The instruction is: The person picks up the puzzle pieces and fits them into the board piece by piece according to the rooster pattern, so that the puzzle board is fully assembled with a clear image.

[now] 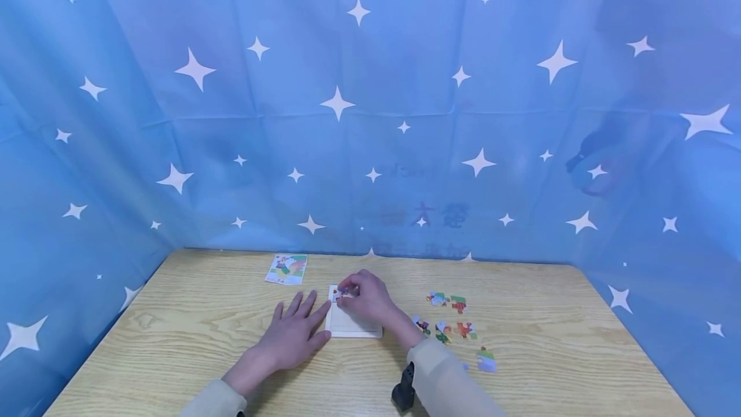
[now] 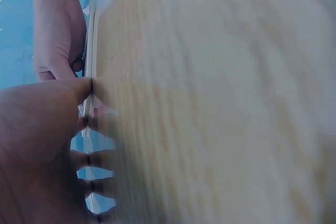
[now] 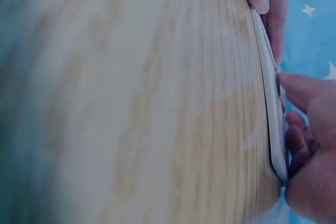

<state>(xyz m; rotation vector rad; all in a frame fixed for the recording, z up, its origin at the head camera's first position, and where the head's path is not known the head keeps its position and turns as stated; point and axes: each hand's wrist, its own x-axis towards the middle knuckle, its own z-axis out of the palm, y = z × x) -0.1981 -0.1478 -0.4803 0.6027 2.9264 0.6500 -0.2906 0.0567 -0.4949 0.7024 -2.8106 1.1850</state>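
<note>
Pinching a small jigsaw piece with red and white patches (image 1: 336, 295), the right hand (image 1: 367, 301) has its thumb and forefinger closed round it, the other fingers curled. That piece sits at the far corner of a flat, white, rectangular puzzle tray (image 1: 354, 327), on the side nearest the left hand; whether it lies flush I cannot tell. The left hand (image 1: 294, 338) lies with fingers straight and spread apart, thumb and forefinger touching the tray's near edge to its right. Beyond those fingers lies a square, brightly coloured picture card (image 1: 287, 269). To the right of the right hand, loose multicoloured jigsaw pieces (image 1: 465, 330) are scattered over the pale wood-grain tabletop (image 1: 538, 314). Behind both hands hangs a blue curtain with white stars (image 1: 405, 179).
</note>
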